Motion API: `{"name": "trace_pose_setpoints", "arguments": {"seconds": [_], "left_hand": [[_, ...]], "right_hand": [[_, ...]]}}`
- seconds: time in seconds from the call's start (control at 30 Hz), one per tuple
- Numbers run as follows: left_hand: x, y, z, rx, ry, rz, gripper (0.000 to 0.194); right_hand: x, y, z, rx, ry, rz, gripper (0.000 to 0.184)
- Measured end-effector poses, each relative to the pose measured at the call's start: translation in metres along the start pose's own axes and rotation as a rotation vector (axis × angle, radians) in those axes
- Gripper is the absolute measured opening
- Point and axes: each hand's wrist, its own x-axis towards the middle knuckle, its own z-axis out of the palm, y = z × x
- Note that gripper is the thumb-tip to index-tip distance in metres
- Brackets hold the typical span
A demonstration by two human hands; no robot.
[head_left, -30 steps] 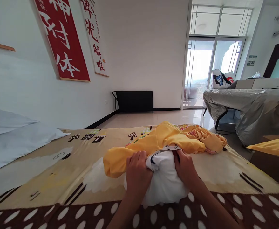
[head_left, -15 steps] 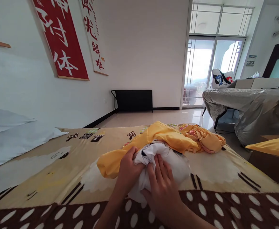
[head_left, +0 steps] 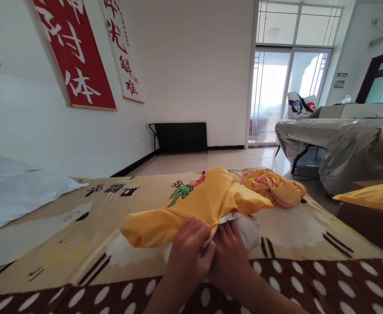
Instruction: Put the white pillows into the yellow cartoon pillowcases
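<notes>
We see left grip [head_left: 189, 250] closed on yellow cloth [head_left: 207, 198], which spreads just beyond it; right grip [head_left: 229, 253] alongside, tucked under the cloth's edge, closure hidden; white bundle [head_left: 250, 231] just right; bunched orange cloth [head_left: 278, 188] farther right.

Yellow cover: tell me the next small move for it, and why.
Probably ease the yellow cover a little farther over the white bundle with the right hand while the left hand steadies it: both hands are at its near edge, and white shows beside the right hand.
</notes>
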Motion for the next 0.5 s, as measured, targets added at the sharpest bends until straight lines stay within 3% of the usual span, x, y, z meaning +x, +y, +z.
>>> {"name": "trace_pose_setpoints", "arguments": {"seconds": [0.13, 0.27, 0.37, 0.43, 0.5], "left_hand": [[-0.002, 0.018, 0.008, 0.103, -0.047, 0.231, 0.025], [-0.005, 0.023, 0.014, 0.197, 0.022, 0.295, 0.023], [-0.005, 0.001, 0.017, 0.329, 0.207, 0.236, 0.022], [-0.005, -0.026, 0.021, 0.462, 0.387, 0.170, 0.029], [-0.006, -0.054, 0.028, 0.544, 0.484, 0.059, 0.031]], "right_hand": [[0.007, 0.013, -0.003, -0.014, 0.173, 0.007, 0.029], [0.010, 0.039, -0.005, -0.136, 0.293, 0.002, 0.024], [0.007, 0.063, 0.001, -0.264, 0.413, 0.007, 0.018], [0.006, 0.077, 0.004, -0.311, 0.455, 0.054, 0.016], [0.007, 0.089, 0.003, -0.296, 0.454, 0.140, 0.017]]}}
